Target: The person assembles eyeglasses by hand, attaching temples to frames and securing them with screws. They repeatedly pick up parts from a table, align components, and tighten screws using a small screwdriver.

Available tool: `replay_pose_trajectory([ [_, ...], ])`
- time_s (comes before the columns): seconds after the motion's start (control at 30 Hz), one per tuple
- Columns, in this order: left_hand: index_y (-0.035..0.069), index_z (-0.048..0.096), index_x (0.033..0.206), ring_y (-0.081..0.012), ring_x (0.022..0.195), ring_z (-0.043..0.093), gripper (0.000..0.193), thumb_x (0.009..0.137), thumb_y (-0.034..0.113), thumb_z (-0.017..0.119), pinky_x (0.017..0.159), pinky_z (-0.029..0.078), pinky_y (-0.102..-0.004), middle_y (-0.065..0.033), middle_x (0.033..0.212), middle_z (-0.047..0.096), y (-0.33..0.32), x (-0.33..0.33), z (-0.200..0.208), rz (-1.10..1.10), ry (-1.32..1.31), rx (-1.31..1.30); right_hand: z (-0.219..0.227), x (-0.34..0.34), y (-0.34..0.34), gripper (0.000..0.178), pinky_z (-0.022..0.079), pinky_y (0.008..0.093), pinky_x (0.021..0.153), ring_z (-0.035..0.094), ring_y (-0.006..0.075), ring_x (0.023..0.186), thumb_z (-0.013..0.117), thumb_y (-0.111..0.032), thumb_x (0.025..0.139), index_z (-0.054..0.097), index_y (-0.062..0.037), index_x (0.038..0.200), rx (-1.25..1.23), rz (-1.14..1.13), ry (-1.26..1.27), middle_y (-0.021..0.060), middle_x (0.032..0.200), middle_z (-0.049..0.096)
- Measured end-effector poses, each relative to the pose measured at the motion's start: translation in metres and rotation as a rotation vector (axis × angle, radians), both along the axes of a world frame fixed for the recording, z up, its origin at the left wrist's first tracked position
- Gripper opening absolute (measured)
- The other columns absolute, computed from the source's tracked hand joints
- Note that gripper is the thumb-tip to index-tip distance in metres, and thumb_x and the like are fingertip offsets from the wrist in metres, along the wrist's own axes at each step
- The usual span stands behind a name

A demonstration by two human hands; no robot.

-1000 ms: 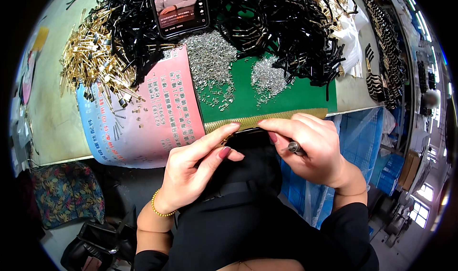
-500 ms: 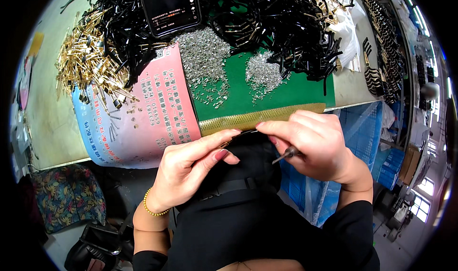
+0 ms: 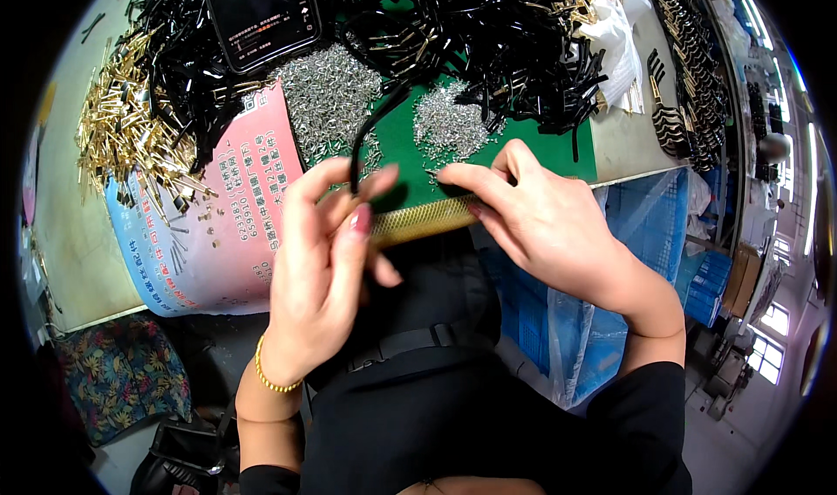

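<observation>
My left hand (image 3: 318, 251) is closed on a black glasses temple (image 3: 357, 142), whose curved tip rises above the fingers; the fingers are slightly blurred. My right hand (image 3: 549, 225) reaches over the table's front edge, its fingers curled. The index fingertip touches down by a few loose screws at the near side of a small pile of silver screws (image 3: 449, 125). Whatever lies inside the right palm is hidden. Left of that pile is a larger heap of small silver metal parts (image 3: 327, 94). Both lie on a green mat (image 3: 401, 168).
Black temples (image 3: 488, 33) are heaped at the back. Gold metal pieces (image 3: 122, 129) lie at the left, partly on a pink and blue printed sheet (image 3: 235, 225). A phone (image 3: 266, 24) stands among them. Yellow mesh (image 3: 427, 220) edges the table; a blue crate (image 3: 645, 225) sits at right.
My left hand has lifted and turned, raising the temple upright. My right hand has moved up to the screws. The screwdriver seen in it before no longer shows. The view has shifted slightly.
</observation>
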State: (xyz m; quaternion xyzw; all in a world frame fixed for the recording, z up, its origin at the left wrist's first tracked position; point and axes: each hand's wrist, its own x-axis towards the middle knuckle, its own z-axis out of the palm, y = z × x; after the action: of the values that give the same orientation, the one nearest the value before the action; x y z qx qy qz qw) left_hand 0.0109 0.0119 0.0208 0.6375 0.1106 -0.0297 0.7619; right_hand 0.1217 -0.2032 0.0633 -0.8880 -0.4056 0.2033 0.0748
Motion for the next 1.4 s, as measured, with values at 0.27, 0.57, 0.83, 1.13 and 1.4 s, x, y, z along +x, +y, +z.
replay_pose_trajectory([
  [0.27, 0.000, 0.030, 0.144, -0.0114, 0.068, 0.068, 0.036, 0.111, 0.007, 0.039, 0.055, 0.054, -0.0210, -0.0208, 0.138, 0.062, 0.005, -0.002, 0.004, 0.009, 0.140, 0.047, -0.011, -0.001, -0.002, 0.050, 0.054, 0.0371, 0.055, 0.065, 0.0264, 0.072, 0.066, -0.007, 0.088, 0.063, -0.0244, 0.135, 0.088, -0.030, -0.037, 0.0111, 0.096, 0.053],
  [0.57, 0.005, 0.031, 0.148, -0.0129, 0.071, 0.070, 0.041, 0.109, 0.006, 0.045, 0.055, 0.054, -0.0197, -0.0139, 0.101, 0.073, 0.009, -0.020, -0.007, 0.056, 0.093, 0.107, -0.010, 0.001, 0.003, 0.049, 0.055, 0.0391, 0.058, 0.065, 0.0285, 0.069, 0.065, -0.009, 0.090, 0.060, -0.0263, 0.137, 0.078, -0.051, -0.032, 0.0105, 0.095, 0.053],
  [0.83, -0.003, 0.065, 0.122, -0.0093, 0.068, 0.071, 0.021, 0.107, 0.008, 0.056, 0.062, 0.059, -0.0235, -0.0091, 0.092, 0.077, 0.009, -0.013, -0.013, 0.102, 0.148, 0.122, 0.003, 0.005, 0.032, 0.043, 0.056, 0.0379, 0.060, 0.068, 0.0239, 0.070, 0.047, -0.022, 0.106, 0.039, -0.0154, 0.148, 0.328, -0.181, 0.774, 0.0132, 0.103, 0.061],
  [1.13, -0.002, 0.067, 0.122, -0.0101, 0.065, 0.070, 0.021, 0.104, 0.004, 0.059, 0.060, 0.058, -0.0245, -0.0093, 0.088, 0.076, 0.002, -0.014, -0.022, 0.130, 0.011, 0.292, 0.014, 0.006, 0.051, 0.047, 0.053, 0.0290, 0.049, 0.061, 0.0133, 0.058, 0.044, -0.021, 0.107, 0.031, -0.0107, 0.151, 0.299, -0.418, 1.300, 0.0069, 0.093, 0.058],
  [1.4, -0.007, 0.064, 0.125, -0.0233, 0.065, 0.069, 0.039, 0.087, -0.006, 0.070, 0.058, 0.054, -0.0330, -0.0130, 0.086, 0.071, 0.011, -0.017, -0.039, 0.145, -0.525, 1.035, 0.022, 0.003, 0.053, 0.042, 0.047, 0.0263, 0.051, 0.059, 0.0109, 0.062, 0.051, -0.012, 0.108, 0.032, -0.0071, 0.144, 0.262, -0.495, 1.415, 0.0066, 0.104, 0.059],
])
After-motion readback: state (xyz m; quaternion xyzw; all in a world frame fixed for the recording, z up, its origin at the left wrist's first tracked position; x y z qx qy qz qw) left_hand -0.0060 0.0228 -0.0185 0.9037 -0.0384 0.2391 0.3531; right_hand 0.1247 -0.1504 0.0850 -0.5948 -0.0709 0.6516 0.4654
